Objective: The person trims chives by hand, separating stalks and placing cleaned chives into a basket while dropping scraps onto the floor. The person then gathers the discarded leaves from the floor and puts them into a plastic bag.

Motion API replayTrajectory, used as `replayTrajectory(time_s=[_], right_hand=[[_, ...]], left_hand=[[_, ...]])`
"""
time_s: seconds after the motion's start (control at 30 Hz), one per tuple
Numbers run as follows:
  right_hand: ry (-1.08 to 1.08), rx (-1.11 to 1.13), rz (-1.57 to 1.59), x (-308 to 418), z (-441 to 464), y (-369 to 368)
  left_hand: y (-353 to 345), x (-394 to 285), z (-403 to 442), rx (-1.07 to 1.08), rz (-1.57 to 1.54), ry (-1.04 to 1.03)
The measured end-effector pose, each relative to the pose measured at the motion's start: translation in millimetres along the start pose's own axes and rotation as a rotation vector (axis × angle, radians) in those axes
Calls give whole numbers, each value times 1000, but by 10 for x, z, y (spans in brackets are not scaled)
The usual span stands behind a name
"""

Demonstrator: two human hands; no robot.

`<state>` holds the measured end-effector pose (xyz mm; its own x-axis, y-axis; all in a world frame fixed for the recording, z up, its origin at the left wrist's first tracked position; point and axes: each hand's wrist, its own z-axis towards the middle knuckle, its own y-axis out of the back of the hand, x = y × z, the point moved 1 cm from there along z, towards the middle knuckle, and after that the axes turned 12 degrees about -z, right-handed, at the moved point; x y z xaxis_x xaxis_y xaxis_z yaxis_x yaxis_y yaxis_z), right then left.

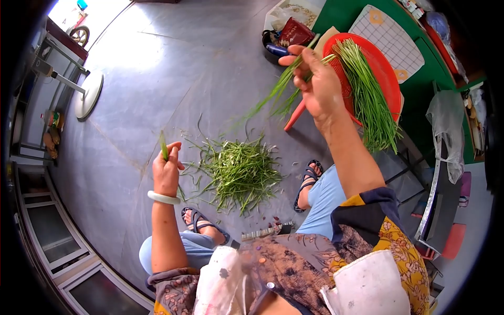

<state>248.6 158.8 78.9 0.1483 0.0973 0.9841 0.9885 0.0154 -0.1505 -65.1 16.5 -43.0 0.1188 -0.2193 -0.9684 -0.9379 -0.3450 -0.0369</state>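
Note:
My left hand, with a pale bangle at the wrist, pinches a green blade to the left of the floor pile. Up at the right, my right hand has its fingers curled round a few long green stalks that hang down to the left. Beside it, a thick bunch of green stalks lies across a red basket. On the floor between my hands is a heap of loose green leaves and scraps.
A white box and a dark container with a red packet stand beyond my right hand. A round white stand base is at the left. My sandalled feet flank the pile. A plastic bag hangs at the right.

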Motion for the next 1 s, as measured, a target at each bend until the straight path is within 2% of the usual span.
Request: replayTrajectory(time_s=[0.03, 0.13, 0.27, 0.33, 0.5, 0.7, 0.9, 1.0], right_hand=[[-39, 60, -29, -33, -41, -52], [-188, 336, -99, -193, -232, -287], [-303, 474, -70, -447, -465, -595], [-337, 499, -62, -567, -511, -673], [-415, 565, -104, -721, -567, -787], [-449, 615, -129, -716, -553, -808], [-266, 569, -313, -759, -517, -710], [-306, 550, -189, -739, -527, -711]], left_hand=[[-59, -87, -27, -25, -88, 19], [-272, -248, -133, 124, -193, 46], [-632, -415, -266, 277, -357, 125], [-712, -415, -293, 361, -444, 160], [-704, -345, -296, 356, -547, 212], [-631, -322, -292, 390, -518, 212], [-599, -293, -290, 376, -577, 288], [-584, -298, -297, 374, -600, 301]])
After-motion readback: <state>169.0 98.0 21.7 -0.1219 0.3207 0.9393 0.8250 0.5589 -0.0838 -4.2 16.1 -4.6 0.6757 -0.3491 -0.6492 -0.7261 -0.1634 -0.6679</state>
